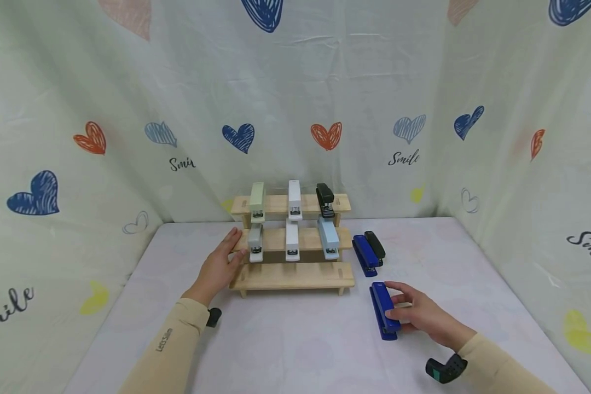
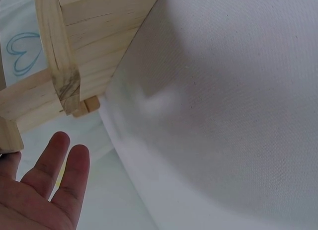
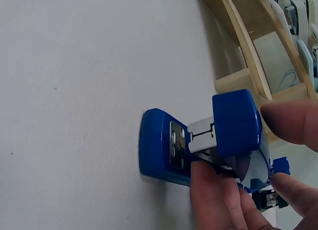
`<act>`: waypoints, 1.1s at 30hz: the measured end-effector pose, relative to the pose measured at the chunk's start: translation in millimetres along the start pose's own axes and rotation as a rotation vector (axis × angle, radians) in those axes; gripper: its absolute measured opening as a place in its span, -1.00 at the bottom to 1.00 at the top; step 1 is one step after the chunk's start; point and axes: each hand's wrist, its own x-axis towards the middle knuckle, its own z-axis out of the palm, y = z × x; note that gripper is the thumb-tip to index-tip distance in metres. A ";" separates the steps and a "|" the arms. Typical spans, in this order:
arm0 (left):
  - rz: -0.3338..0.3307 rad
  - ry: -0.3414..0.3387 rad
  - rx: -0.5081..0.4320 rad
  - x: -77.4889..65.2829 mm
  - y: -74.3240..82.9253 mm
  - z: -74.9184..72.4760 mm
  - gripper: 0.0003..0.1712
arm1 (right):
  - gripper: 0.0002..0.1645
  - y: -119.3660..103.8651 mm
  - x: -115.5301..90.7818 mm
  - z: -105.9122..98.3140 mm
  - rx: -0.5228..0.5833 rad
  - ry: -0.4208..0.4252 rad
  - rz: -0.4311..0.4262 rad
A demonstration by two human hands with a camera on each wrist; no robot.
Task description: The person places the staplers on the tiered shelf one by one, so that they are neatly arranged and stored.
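A three-tier wooden rack [image 1: 295, 276] holds several staplers on its upper two tiers. My left hand [image 1: 221, 268] rests against the rack's left end at the middle tier. In the left wrist view, the fingers [image 2: 72, 185] extend past the wood, one fingertip right at a wooden end. At the right front, my right hand [image 1: 418, 314] holds a blue stapler [image 1: 385, 309] that stands lengthwise on the table. Up close, the right fingers [image 3: 211, 195] sit along the stapler's side between its blue top and base, its metal plate facing the camera. A second blue stapler [image 1: 365, 251] lies farther back.
A black stapler [image 1: 375, 246] lies beside the second blue one, right of the rack. On the rack, the top tier has a green [image 1: 258, 200], a white [image 1: 294, 198] and a dark stapler [image 1: 325, 198]. A patterned curtain [image 1: 285, 87] borders the white table [image 1: 285, 345].
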 end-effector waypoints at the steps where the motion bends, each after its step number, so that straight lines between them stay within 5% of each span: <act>1: -0.002 0.000 -0.002 0.2 0.3 -0.1 -0.31 | -0.02 -0.3 -0.3 0.6 0.000 -0.004 -0.004; 10: 0.001 0.002 0.007 1.3 0.2 0.2 -0.31 | -0.03 -2.4 0.2 1.2 0.034 -0.030 0.024; 24: 0.003 0.006 0.001 0.6 0.1 0.2 -0.32 | 0.00 2.5 -0.6 -1.0 0.234 -0.101 0.007; 33: 0.012 0.011 -0.001 0.6 -0.3 -0.3 -0.32 | 0.00 2.4 -1.9 -7.3 0.257 -0.074 0.013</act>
